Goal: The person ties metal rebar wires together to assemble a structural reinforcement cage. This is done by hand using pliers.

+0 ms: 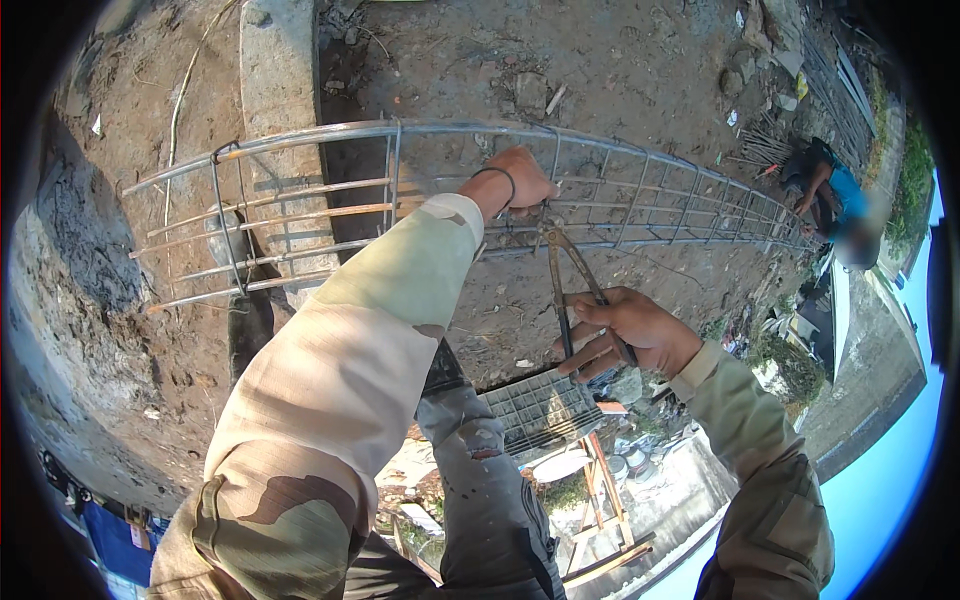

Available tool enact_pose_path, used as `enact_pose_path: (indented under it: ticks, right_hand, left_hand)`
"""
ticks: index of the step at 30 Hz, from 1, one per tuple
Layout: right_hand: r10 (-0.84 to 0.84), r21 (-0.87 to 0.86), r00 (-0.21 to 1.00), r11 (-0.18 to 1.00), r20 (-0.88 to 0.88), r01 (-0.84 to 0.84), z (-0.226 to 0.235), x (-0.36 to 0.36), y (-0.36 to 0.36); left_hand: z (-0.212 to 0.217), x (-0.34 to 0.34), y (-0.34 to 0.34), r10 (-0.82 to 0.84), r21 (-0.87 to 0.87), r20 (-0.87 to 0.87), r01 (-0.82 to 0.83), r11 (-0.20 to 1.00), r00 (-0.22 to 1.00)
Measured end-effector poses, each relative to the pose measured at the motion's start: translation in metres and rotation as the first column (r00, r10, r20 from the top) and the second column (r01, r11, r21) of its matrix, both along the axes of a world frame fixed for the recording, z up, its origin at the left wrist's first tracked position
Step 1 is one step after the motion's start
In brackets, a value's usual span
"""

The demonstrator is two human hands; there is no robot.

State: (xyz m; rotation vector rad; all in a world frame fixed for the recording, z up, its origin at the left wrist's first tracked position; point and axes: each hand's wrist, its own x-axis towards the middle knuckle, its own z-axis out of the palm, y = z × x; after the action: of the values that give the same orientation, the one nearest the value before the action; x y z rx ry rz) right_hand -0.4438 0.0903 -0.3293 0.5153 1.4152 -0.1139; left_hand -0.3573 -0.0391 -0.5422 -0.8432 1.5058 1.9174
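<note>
A long rebar cage (pixel 470 127) made of thin steel bars and rectangular stirrups stretches across in front of me. My left hand (pixel 522 180) is closed in a fist among its bars; what the fingers grip is hidden. Below and right of it, my right hand (pixel 640 330) holds a pair of long-handled pincers (pixel 556 275). The handles are spread apart, and the pincers' head meets the cage's lower bars just under my left fist. Whether the jaws hold wire is too small to tell.
Under the cage's left part lies a concrete beam (pixel 280 80). At the far right end, another person in a blue top (pixel 848 190) bends by the cage. A steel grid (pixel 540 410) and a wooden frame (pixel 600 490) are near my legs. Loose rods (pixel 765 145) lie far right.
</note>
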Motion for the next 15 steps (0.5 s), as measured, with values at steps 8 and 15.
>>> enact_pose_path:
  ticks: [8, 15]
  right_hand:
    - [0.140, 0.021, 0.990, 0.990, 0.017, -0.140, -0.002, -0.021, -0.011]
    - [0.060, 0.038, 0.996, 0.997, 0.072, -0.063, -0.007, -0.028, -0.012]
  left_hand:
    - [-0.007, -0.003, 0.001, -0.039, -0.017, -0.004, 0.038, 0.999, 0.999]
    - [-0.007, 0.001, 0.001, -0.019, 0.000, 0.016, 0.019, 1.000, 1.000]
